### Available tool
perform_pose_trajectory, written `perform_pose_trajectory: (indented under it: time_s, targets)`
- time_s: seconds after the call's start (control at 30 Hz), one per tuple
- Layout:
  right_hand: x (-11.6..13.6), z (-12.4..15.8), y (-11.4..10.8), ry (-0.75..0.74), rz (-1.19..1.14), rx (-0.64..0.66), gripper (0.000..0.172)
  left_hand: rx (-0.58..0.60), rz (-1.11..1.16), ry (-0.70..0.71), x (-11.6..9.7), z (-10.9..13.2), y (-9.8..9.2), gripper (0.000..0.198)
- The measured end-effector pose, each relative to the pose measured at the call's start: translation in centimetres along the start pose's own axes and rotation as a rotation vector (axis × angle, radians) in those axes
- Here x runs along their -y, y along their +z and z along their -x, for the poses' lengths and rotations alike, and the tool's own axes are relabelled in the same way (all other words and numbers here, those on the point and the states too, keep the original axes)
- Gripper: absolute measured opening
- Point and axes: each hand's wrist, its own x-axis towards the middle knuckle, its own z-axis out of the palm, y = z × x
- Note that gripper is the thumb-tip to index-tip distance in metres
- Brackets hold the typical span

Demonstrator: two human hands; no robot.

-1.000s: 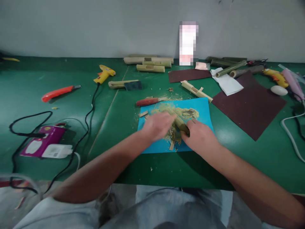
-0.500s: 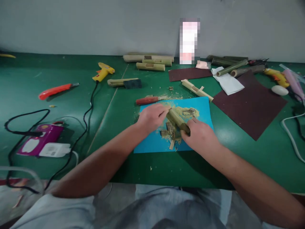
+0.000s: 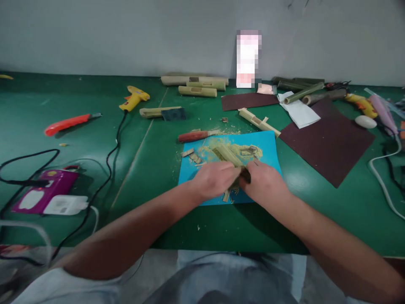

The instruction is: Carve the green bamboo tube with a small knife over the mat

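A short bamboo tube (image 3: 225,153) slants over a blue sheet (image 3: 268,147) strewn with sawdust and chips. My right hand (image 3: 265,179) is closed around its near end. Close by, my left hand (image 3: 217,179) is closed in a pinch against the tube's near part. Whatever its fingers hold, if anything, is hidden. Small bamboo chips (image 3: 195,158) lie on the sheet to the left, and a flat offcut (image 3: 249,150) rests in the sawdust behind. A red-handled chisel-like tool (image 3: 193,135) lies at the sheet's back left edge.
To the left are an orange cutter (image 3: 68,124), a yellow glue gun (image 3: 135,98) and a purple power box (image 3: 47,190) with cables. Bamboo pieces (image 3: 198,91) lie along the back. Brown sheets (image 3: 329,147) and a white egg-shaped object (image 3: 365,122) are at right.
My left hand has moved from the tube's far end down toward its near end, uncovering chips on the left of the sheet. My right hand keeps its grip. The camera view shifts slightly.
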Motion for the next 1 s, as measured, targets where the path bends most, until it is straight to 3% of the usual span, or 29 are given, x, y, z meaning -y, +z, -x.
perform_pose_trajectory:
  time_s: [0.13,0.3,0.5,0.6,0.67,0.73,0.9,1.0]
  targets:
    - [0.1,-0.1,0.0,0.004,-0.003,-0.006,0.017,-0.166,-0.011,-0.109,0.8,-0.1,-0.2,0.037]
    - [0.2,-0.1,-0.2,-0.003,-0.008,0.014,0.016,-0.012,0.034,0.046,-0.4,0.6,0.1,0.036]
    - [0.0,0.3,-0.8,0.007,0.025,0.015,0.019,-0.231,0.046,-0.142,2.6,0.5,-0.7,0.033]
    - [0.0,0.4,-1.3,0.004,0.059,0.029,0.021,-0.248,0.067,-0.163,3.6,0.2,-0.8,0.032]
    - [-0.1,0.4,-1.4,0.012,0.067,0.052,0.022,-0.257,0.068,-0.167,2.9,0.1,-0.6,0.032]
    - [-0.1,0.3,-1.4,0.018,0.064,0.075,0.022,-0.220,0.065,-0.139,1.4,0.1,-0.3,0.032]
    - [-0.2,0.3,-1.1,0.008,0.055,0.063,0.019,0.106,0.030,0.032,-1.8,0.0,-0.1,0.037]
    - [-0.2,0.3,-1.1,0.015,0.048,0.072,0.021,-0.019,-0.016,-0.052,-1.0,-0.1,-0.4,0.036]
